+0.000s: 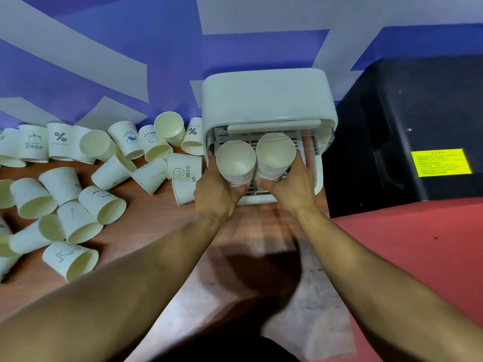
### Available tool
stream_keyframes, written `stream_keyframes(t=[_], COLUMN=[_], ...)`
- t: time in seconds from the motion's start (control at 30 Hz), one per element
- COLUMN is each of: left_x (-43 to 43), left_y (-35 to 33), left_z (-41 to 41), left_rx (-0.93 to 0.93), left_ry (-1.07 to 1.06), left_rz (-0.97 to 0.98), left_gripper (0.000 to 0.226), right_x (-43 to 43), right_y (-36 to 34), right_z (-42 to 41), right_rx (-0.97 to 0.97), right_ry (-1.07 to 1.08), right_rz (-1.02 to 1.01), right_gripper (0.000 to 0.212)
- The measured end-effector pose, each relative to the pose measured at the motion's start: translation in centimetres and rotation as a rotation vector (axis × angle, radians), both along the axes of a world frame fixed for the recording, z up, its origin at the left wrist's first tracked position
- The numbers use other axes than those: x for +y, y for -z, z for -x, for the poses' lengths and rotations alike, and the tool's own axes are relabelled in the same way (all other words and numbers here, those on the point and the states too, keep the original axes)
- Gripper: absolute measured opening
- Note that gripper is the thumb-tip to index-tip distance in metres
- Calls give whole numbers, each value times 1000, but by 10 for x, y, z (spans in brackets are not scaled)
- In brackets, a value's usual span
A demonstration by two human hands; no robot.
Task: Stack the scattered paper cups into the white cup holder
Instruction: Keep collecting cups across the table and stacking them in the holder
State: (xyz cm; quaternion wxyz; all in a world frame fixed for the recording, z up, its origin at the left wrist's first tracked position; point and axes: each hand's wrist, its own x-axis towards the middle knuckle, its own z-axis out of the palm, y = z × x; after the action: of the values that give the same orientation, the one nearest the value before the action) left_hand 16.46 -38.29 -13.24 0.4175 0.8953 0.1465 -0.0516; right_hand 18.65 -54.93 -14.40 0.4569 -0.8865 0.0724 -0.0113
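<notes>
The white cup holder [269,97] stands against the wall with its lid raised and a slatted tray inside. Two stacks of nested paper cups stand upright in it. My left hand [217,194] grips the left stack [236,163] around its lower part. Beside it, the right stack [274,158] is held by my right hand [290,186], thumb in front and fingers round the far side. Several loose white paper cups [104,202] with printed drawings lie scattered on the wooden table to the left; most are on their sides.
A black box [407,131] with a yellow label stands right of the holder. A red surface [418,244] covers the right side. The blue and grey wall [104,61] runs behind the cups. The brown table [162,231] reaches toward me.
</notes>
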Motion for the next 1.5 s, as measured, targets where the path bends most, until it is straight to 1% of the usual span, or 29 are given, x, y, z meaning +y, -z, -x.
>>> stream_keyframes(t=[0.13,0.2,0.33,0.47,0.67,0.73,0.87,0.97,1.13,1.23,1.33,1.37,1.5], left_x=[-4,-6,-12,-21,-34,-36,-39,-39,-35,-33,-33,-33,-24], left_y=[0,1,6,9,9,11,14,14,10,5,-3,-6,-18], left_z=[-13,-19,-31,-39,-58,-63,-69,-70,-70,-66,-58,-54,-33], left_rx=[-12,-12,-1,-42,-86,-94,-45,1,97,172,164,172,226], left_ry=[-46,-61,-112,-185,-310,-335,-381,-379,-372,-351,-323,-311,-256], left_rz=[50,71,83,99,167,171,162,151,134,138,138,129,125], left_gripper=[73,76,80,79,68,66,69,70,72,74,79,81,78], right_x=[-4,-4,0,2,11,12,13,14,14,16,21,22,26], right_y=[-9,-7,-8,-8,0,1,0,2,-2,2,1,1,-6], right_z=[-13,-19,-31,-41,-55,-58,-60,-62,-60,-57,-51,-48,-24], right_rx=[-67,-52,-49,-77,38,39,15,40,79,124,178,182,208], right_ry=[-11,-7,35,20,49,49,42,30,28,68,163,190,221], right_rz=[-25,-48,-11,-17,-18,-20,7,11,27,54,76,71,55], right_gripper=[82,82,77,63,38,34,31,26,39,57,78,81,75])
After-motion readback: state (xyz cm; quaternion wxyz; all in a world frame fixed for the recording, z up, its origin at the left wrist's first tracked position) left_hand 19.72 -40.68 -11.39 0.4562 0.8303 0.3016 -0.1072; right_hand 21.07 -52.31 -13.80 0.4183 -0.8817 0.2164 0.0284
